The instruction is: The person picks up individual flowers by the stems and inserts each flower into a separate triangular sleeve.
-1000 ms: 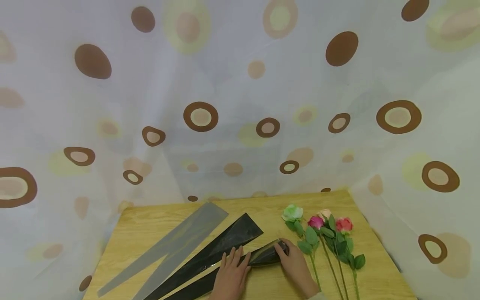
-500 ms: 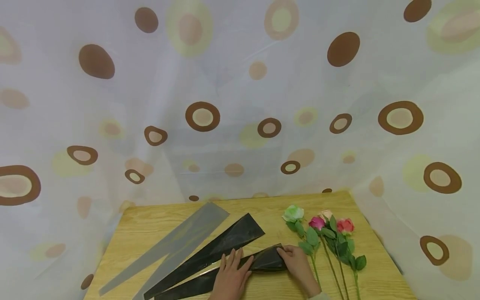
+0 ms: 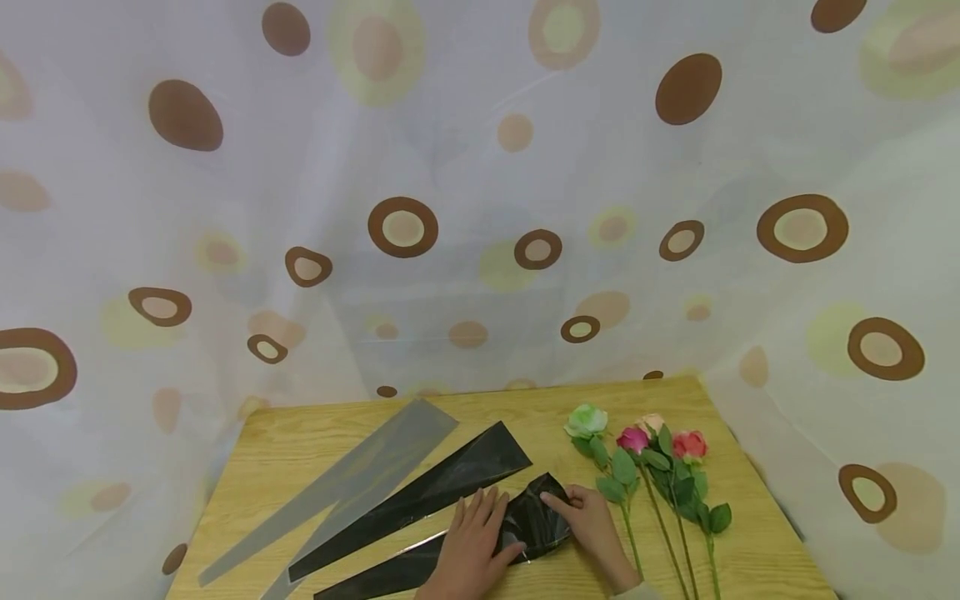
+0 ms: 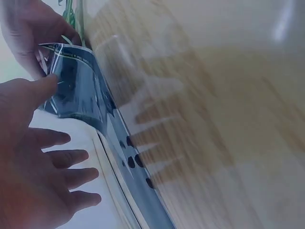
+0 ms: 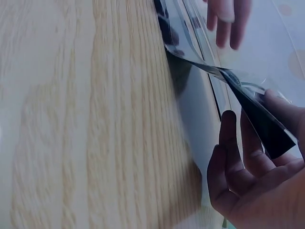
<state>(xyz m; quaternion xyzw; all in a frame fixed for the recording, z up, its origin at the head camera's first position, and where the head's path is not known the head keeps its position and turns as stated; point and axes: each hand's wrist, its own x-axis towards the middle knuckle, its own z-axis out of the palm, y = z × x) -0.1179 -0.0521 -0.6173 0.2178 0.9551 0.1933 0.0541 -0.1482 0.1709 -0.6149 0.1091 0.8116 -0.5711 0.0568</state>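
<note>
My right hand point(image 3: 596, 525) pinches the wide end of a black plastic flower sleeve point(image 3: 536, 518), which is lifted and bent over, shiny and creased. In the right wrist view the thumb and fingers of that right hand point(image 5: 255, 179) hold a folded corner of the sleeve point(image 5: 267, 126). My left hand point(image 3: 471, 546) lies over the middle of this sleeve, fingers straight and spread. From the left wrist, the thumb of the left hand point(image 4: 35, 167) shows against the raised film. The sleeve's narrow end runs out toward the lower left.
A second black sleeve point(image 3: 450, 483) lies flat just behind, and grey sleeves point(image 3: 375, 454) lie farther left. Artificial roses with long stems stretch along the right: a pale green rose point(image 3: 587, 422), a magenta rose point(image 3: 632, 440), a coral rose point(image 3: 688, 446) and a peach one. Dotted curtain point(image 3: 465, 292) surrounds the wooden table.
The sleeve's wide end has gone from lying smooth to being raised, bent back and crumpled under the right hand. My left hand has shifted slightly to the right, its thumb now against the sleeve.
</note>
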